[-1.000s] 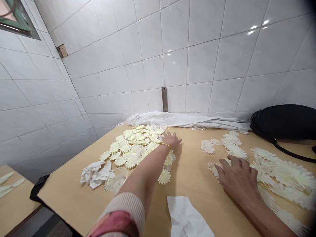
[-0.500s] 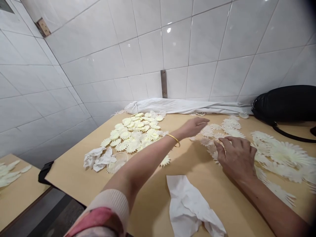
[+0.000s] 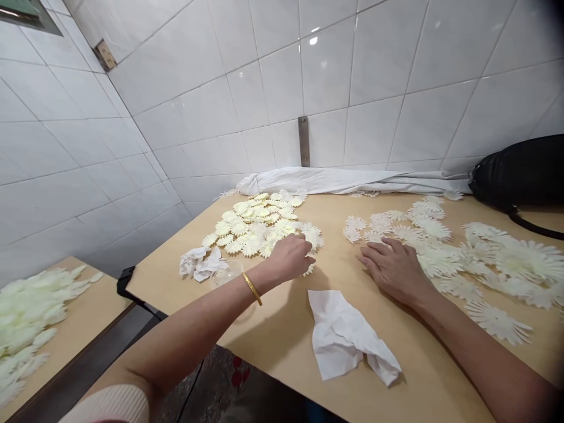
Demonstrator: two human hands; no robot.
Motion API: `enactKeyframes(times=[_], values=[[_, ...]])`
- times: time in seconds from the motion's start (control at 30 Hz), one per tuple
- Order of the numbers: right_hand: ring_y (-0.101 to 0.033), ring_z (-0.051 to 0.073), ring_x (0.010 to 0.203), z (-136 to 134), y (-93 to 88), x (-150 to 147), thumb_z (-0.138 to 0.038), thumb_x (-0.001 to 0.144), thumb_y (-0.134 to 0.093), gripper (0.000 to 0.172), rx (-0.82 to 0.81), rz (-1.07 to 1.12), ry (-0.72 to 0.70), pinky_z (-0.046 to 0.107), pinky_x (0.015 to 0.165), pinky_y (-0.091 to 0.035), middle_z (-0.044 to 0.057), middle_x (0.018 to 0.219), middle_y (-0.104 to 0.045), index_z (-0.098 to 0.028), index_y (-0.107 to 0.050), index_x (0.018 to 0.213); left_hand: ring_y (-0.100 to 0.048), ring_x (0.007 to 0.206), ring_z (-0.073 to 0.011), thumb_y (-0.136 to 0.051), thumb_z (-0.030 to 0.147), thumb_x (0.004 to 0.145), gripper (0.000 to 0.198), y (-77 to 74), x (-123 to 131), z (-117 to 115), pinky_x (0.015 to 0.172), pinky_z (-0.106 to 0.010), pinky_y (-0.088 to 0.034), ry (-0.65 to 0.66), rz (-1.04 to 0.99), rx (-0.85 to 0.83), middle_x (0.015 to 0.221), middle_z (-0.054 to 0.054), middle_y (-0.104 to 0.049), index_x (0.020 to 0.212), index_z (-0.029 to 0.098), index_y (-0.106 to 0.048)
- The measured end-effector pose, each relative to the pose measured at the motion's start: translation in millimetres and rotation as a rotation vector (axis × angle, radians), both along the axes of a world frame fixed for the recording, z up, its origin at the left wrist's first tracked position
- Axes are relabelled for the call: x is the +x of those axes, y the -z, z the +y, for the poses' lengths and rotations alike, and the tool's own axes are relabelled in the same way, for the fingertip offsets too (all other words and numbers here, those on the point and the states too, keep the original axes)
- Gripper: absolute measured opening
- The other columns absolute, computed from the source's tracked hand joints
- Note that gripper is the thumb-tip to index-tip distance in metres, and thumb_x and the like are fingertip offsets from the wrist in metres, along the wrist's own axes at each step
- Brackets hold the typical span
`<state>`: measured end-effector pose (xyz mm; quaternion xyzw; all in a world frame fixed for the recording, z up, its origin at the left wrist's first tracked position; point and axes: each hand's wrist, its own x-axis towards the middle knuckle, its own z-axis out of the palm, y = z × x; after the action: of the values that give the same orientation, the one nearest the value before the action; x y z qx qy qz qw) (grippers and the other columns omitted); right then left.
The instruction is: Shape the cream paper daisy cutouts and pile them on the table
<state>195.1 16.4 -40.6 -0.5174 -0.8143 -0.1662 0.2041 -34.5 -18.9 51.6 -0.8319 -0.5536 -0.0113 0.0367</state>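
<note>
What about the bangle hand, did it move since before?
Yes. The left hand went back left, away from the white flowers to the yellow flower pile's edge.

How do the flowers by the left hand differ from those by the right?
The left pile is yellower, its flowers small, alike and overlapping in one patch; the right flowers are paler, mixed in size, some far larger, and spread loosely. The left hand curls at its pile's near edge; the right hand lies flat beside its own. Both are daisy-shaped cutouts on the table.
</note>
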Motion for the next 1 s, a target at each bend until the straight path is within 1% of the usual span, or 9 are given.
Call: enactKeyframes(times=[0.13, 0.27, 0.4, 0.47, 0.57, 0.67, 0.77, 0.87, 1.0], values=[[-0.044, 0.028, 0.105, 0, -3.4, 4, -0.032, 0.086, -0.037, 0.032, 0.048, 0.037, 0.059, 0.04, 0.082, -0.031, 0.007, 0.101, -0.065, -0.018, -0.065, 0.093, -0.051, 0.084, -0.0249, -0.056, 0.037, 0.072, 0.023, 2.8, 3, -8, 0.061, -0.031, -0.042, 0.019, 0.081, -0.02, 0.087, -0.011, -0.058, 0.073, 0.015, -0.062], [-0.045, 0.026, 0.104, -1, -6.4, 3, -0.032, 0.086, -0.037, 0.032, 0.068, 0.034, 0.05, 0.039, 0.082, -0.031, 0.008, 0.097, -0.065, -0.017, -0.065, 0.088, -0.05, 0.085, -0.0247, -0.048, 0.021, 0.076, 0.018, 31.2, -4, -12, 0.064, -0.032, -0.043, 0.022, 0.142, 0.056, 0.087, -0.014, -0.057, 0.075, 0.012, -0.064], [-0.046, 0.026, 0.102, -1, -7.1, 2, -0.032, 0.086, -0.039, 0.03, 0.098, 0.051, 0.028, 0.038, 0.081, -0.031, 0.008, 0.095, -0.065, -0.018, -0.065, 0.086, -0.049, 0.086, -0.0231, -0.041, 0.005, 0.074, 0.024, 58.6, -12, 1, 0.07, -0.034, -0.041, 0.066, 0.154, 0.132, 0.089, -0.015, -0.057, 0.082, 0.01, -0.063], [-0.046, 0.025, 0.102, -1, -7.5, 3, -0.031, 0.085, -0.039, 0.029, 0.122, 0.067, 0.017, 0.038, 0.081, -0.031, 0.008, 0.094, -0.065, -0.018, -0.065, 0.085, -0.048, 0.086, -0.0234, -0.04, 0.006, 0.075, 0.024, 63.3, -13, 9, 0.071, -0.035, -0.04, 0.058, 0.123, 0.159, 0.088, -0.015, -0.058, 0.082, 0.01, -0.063], [-0.047, 0.025, 0.099, -1, -9.0, 3, -0.03, 0.085, -0.041, 0.027, 0.158, 0.118, -0.015, 0.037, 0.08, -0.033, 0.008, 0.093, -0.065, -0.018, -0.065, 0.084, -0.048, 0.085, -0.023, -0.037, 0.006, 0.076, 0.025, 56.4, -11, 18, 0.069, -0.034, -0.039, 0.021, 0.02, 0.188, 0.086, -0.014, -0.058, 0.078, 0.011, -0.062], [-0.05, 0.024, 0.095, -3, -12.3, 1, -0.028, 0.084, -0.042, 0.025, 0.155, 0.256, -0.074, 0.037, 0.078, -0.035, 0.008, 0.089, -0.065, -0.018, -0.065, 0.08, -0.049, 0.078, -0.0201, -0.035, 0.008, 0.077, 0.025, 38.3, -5, 21, 0.063, -0.031, -0.038, -0.031, -0.262, 0.206, 0.078, -0.01, -0.057, 0.07, 0.014, -0.058], [-0.054, 0.023, 0.087, -7, -18.7, -4, -0.031, 0.084, -0.043, 0.026, 0.024, 0.545, -0.149, 0.036, 0.076, -0.038, 0.008, 0.082, -0.065, -0.018, -0.064, 0.077, -0.049, 0.063, -0.0137, -0.04, 0.016, 0.077, 0.019, 22.1, 5, 23, 0.057, -0.026, -0.036, -0.073, -0.788, 0.048, 0.062, -0.002, -0.051, 0.062, 0.016, -0.052], [-0.056, 0.021, 0.087, -12, -25.9, -10, -0.04, 0.083, -0.045, 0.03, -0.309, 0.943, -0.192, 0.033, 0.071, -0.043, 0.009, 0.092, -0.065, -0.018, -0.063, 0.09, -0.05, 0.053, -0.0098, -0.047, 0.022, 0.075, 0.015, 18.0, 19, 24, 0.051, -0.021, -0.036, -0.082, -1.294, -0.32, 0.053, 0.002, -0.048, 0.062, 0.016, -0.049], [-0.056, 0.015, 0.077, -15, -29.1, -13, -0.045, 0.073, -0.057, 0.039, -0.715, 1.267, -0.322, 0.028, 0.067, -0.044, 0.005, 0.088, -0.063, -0.019, -0.058, 0.102, -0.055, 0.048, -0.0107, -0.055, 0.025, 0.071, 0.013, 25.8, 39, 20, 0.051, -0.022, -0.041, -0.085, -1.554, -0.646, 0.053, 0.0, -0.053, 0.065, 0.014, -0.05]])
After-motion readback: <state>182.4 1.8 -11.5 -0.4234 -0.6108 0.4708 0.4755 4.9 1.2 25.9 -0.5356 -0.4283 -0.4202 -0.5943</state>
